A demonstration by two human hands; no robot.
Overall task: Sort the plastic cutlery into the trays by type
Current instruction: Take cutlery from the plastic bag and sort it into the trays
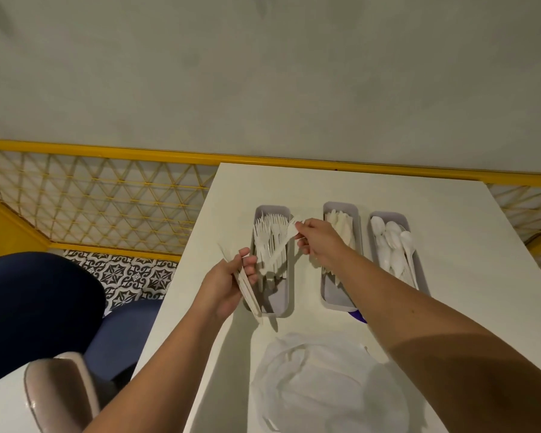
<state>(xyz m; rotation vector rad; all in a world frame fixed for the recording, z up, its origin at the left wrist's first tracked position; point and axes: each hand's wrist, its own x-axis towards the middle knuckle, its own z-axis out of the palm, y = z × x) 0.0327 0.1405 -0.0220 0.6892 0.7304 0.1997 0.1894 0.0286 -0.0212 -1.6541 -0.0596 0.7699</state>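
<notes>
Three grey trays stand side by side on the white table point(450, 307). The left tray point(289, 295) holds several white forks, the middle tray point(334, 300) holds white knives, and the right tray point(388, 215) holds white spoons. My right hand point(320, 242) pinches a white fork point(280, 246) near its tines, tilted over the left tray. My left hand point(228, 282) grips a bundle of white cutlery point(247, 289) beside that tray's left edge; what kinds are in the bundle I cannot tell.
A crumpled clear plastic bag point(319, 382) lies on the table near me. A small purple object point(358, 316) peeks out behind my right forearm. Dark blue seats point(38, 310) and a yellow lattice railing point(107, 201) are to the left of the table.
</notes>
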